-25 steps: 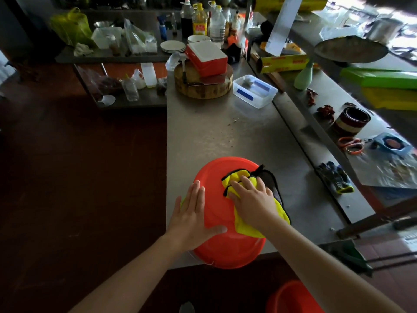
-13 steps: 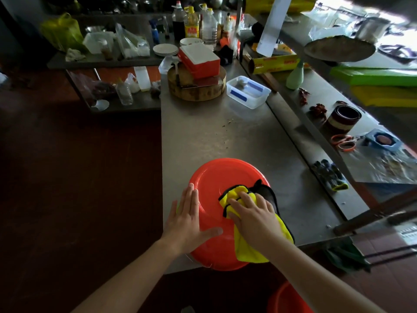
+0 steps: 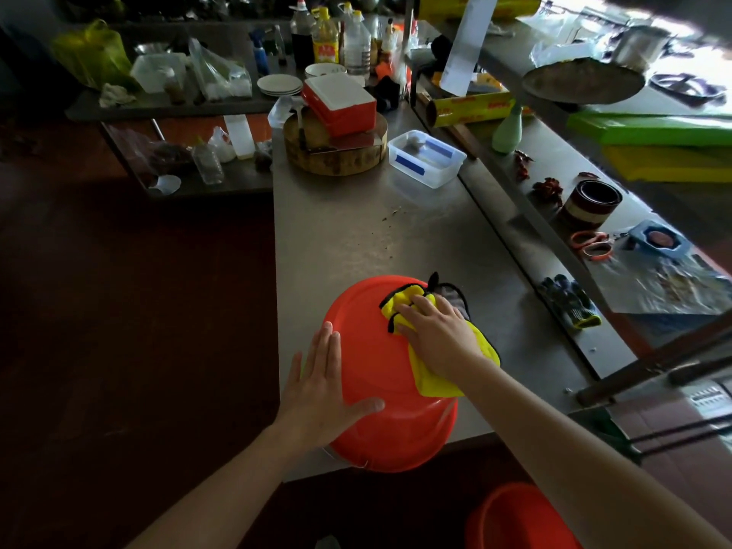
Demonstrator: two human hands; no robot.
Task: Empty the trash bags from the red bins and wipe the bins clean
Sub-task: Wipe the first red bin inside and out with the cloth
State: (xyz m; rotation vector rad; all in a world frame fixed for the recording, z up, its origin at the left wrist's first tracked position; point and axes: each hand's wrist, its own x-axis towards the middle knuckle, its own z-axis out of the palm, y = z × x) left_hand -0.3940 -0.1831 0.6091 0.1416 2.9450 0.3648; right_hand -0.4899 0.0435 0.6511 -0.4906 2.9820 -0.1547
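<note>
**You wipe the upturned red bin (image 3: 368,374) at the near edge of the steel worktop (image 3: 356,231).**

Your left hand (image 3: 321,390) lies flat on the bin's base, grip apart and fingers straight. Your right hand (image 3: 439,338) presses a yellow cloth (image 3: 429,384) onto it, grip spread over the cloth rather than closed round it. Farther along the worktop stand a clear plastic container (image 3: 426,158) and a round chopping block (image 3: 336,156) carrying a red-and-white box (image 3: 340,101). Dark gloves (image 3: 570,299) lie on the ledge to your right, near orange-handled scissors (image 3: 590,243). A dark red floor (image 3: 138,311) lies to your left. You have two red bins, the second bin (image 3: 515,517) on the floor under your right arm, and one cloth.
</note>
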